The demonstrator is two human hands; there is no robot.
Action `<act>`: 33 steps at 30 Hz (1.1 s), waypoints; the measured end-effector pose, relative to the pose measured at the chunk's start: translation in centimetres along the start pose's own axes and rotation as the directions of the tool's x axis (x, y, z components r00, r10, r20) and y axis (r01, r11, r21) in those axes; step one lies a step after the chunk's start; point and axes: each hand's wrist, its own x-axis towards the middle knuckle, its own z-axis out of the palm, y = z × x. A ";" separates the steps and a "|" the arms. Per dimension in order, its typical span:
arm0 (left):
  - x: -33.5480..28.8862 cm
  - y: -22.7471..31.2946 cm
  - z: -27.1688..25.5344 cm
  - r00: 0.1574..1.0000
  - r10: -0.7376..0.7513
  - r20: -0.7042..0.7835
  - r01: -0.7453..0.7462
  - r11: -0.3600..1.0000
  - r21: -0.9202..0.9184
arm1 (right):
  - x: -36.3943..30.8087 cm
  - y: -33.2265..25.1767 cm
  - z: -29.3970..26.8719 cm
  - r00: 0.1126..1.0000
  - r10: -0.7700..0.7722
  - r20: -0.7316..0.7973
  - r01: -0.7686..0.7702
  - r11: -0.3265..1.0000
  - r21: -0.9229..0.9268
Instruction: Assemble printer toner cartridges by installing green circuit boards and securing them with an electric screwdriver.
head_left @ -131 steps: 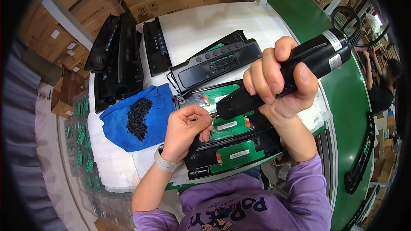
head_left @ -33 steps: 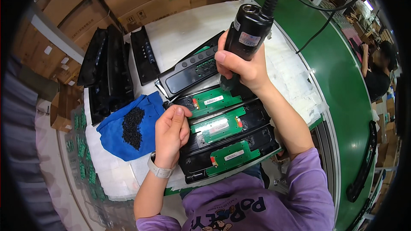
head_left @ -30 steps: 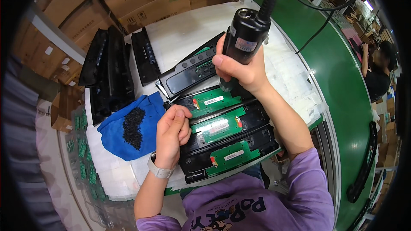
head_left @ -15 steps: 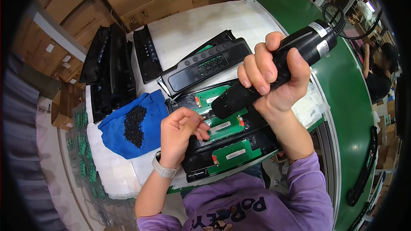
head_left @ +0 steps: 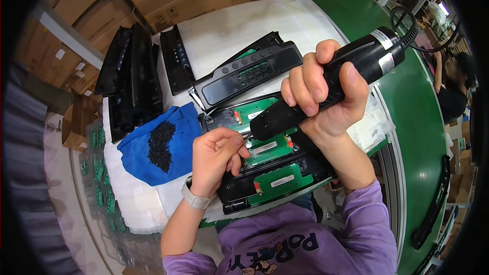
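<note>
My right hand (head_left: 323,94) is wrapped round a black electric screwdriver (head_left: 369,51), its nose tilted down to the left over the boards. Close by the tip, my left hand (head_left: 216,158) has its thumb and fingers pinched together; anything between them is too small to make out. Below both hands lie black plastic housings (head_left: 234,183) with green circuit boards (head_left: 266,147) set in them. To the left, a blue cloth (head_left: 133,147) carries a pile of tiny black screws (head_left: 162,147).
A black panel with buttons (head_left: 244,79) lies beyond the boards. More black housings (head_left: 135,81) stand at the left, near stacked cardboard boxes (head_left: 188,0). Green boards in clear trays (head_left: 99,168) sit lower left. A green conveyor belt (head_left: 412,117) runs along the right, with another person (head_left: 453,89) farther off.
The view has shifted slightly. My left fingertips have come closer to the screwdriver's tip. The screwdriver stays in my right hand at nearly the same tilt.
</note>
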 end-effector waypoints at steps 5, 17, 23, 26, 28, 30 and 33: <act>0.0 0.0 -0.2 1.000 -0.004 -0.009 0.003 0.999 -0.032 | 0.2 0.4 0.6 1.000 -0.011 0.022 0.012 1.000 -0.002; 1.0 1.6 -2.8 0.887 0.349 -0.301 -0.392 0.915 -0.093 | 1.1 5.1 1.4 0.955 0.243 0.169 -0.137 0.869 -0.476; 0.8 1.3 -3.1 0.903 0.325 -0.281 -0.384 0.903 -0.190 | 0.3 6.4 1.3 0.951 0.254 0.176 -0.136 0.857 -0.498; 0.9 1.3 -3.1 0.906 0.317 -0.281 -0.376 0.907 -0.191 | 0.3 6.5 1.6 0.942 0.271 0.200 -0.143 0.858 -0.493; 0.8 1.4 -2.8 0.906 0.303 -0.295 -0.368 0.910 -0.194 | 0.2 6.5 1.9 0.923 0.324 0.206 -0.202 0.866 -0.458; 0.9 1.4 -2.7 0.907 0.289 -0.307 -0.358 0.913 -0.196 | 0.3 7.2 1.6 0.908 0.229 0.351 0.011 0.824 -0.566; 1.0 1.4 -2.0 0.907 0.246 -0.342 -0.334 0.915 -0.226 | 0.4 8.6 0.9 0.896 0.181 0.405 0.102 0.804 -0.586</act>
